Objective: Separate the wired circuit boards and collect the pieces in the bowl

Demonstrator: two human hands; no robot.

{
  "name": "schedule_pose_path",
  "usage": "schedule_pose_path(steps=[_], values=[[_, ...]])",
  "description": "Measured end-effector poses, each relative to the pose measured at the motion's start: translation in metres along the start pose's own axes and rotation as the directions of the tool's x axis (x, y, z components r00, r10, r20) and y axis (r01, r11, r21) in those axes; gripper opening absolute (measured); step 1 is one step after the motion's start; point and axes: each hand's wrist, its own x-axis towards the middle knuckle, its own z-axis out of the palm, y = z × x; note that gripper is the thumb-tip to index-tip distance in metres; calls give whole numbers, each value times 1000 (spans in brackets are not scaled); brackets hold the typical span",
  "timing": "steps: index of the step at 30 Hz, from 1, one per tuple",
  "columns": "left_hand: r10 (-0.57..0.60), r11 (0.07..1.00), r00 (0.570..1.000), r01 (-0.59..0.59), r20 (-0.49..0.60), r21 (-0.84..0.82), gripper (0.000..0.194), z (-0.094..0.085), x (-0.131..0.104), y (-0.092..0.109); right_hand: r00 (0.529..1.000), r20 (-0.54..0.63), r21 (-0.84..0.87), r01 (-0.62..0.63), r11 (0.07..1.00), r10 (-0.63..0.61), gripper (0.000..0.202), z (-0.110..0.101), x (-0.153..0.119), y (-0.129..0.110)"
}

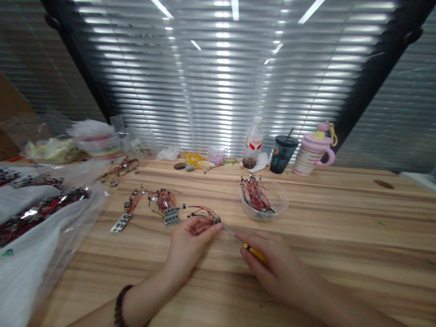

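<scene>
A wood-grain tabletop [340, 227] extends across the lower view, with a round dark inset [383, 184] at right. Behind it, grey horizontal-slat blinds [211, 77] span the background. Slanted dark frame members [80, 68] flank the central section. Bright light strips [311, 11] appear above; light shows between slats.

Dark brown, bead-like bracelet [119, 308] round the left wrist [138, 297]; both forearms [315, 281] bare; fingers [210, 233] bare
</scene>
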Motion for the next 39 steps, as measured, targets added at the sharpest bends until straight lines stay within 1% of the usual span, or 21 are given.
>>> schedule_pose_path(steps=[2, 4, 8, 12, 15, 17, 19, 23, 29, 33, 35, 37, 39], values=[[-14, 1000, 1000, 15, 25, -23, 20, -1, 0, 1, 1000, 8, 74, 6, 997, -7, 43, -4, 3, -2], [-44, 997, 998, 46, 47, -55, 20, -1, 1, 2, 999, 34, 140, -18, 990, 13, 39, -10, 6, -2], [-105, 987, 991, 115, 88, -115, 18, -3, 2, 0, 989, 117, 227, -120, 967, 95, 28, -24, 10, 7], [-146, 965, 979, 173, 144, -198, 18, -4, 1, -1, 976, 130, 371, -209, 905, 172, 24, -29, 11, 17], [-204, 925, 950, 267, 238, -270, 27, -4, 1, 1, 953, 191, 466, -300, 832, 237, 25, -30, 12, 19], [-235, 893, 922, 329, 308, -306, 26, -4, 0, 3, 939, 222, 505, -340, 793, 262, 25, -32, 12, 18], [-237, 879, 905, 355, 354, -319, 22, -6, 0, 3, 926, 252, 522, -375, 766, 282, 25, -35, 11, 17], [-217, 890, 888, 351, 407, -292, 22, -8, -1, 2, 908, 328, 510, -401, 761, 259, 27, -42, 10, 22], [-191, 925, 876, 312, 444, -218, 19, -8, 0, 1, 894, 404, 545, -406, 734, 194, 29, -45, 11, 42], [-197, 946, 851, 295, 487, -133, 16, -8, -2, 1, 853, 505, 546, -436, 715, 134, 37, -47, 13, 55], [-206, 951, 845, 291, 494, -101, 14, -8, -4, 0, 850, 512, 531, -427, 732, 124, 38, -50, 13, 59], [-221, 943, 856, 310, 467, -122, 16, -8, -5, 0, 858, 498, 509, -405, 759, 124, 36, -53, 13, 61], [-227, 930, 870, 327, 437, -169, 17, -6, -6, 1, 877, 463, 487, -373, 790, 129, 34, -53, 14, 60]])
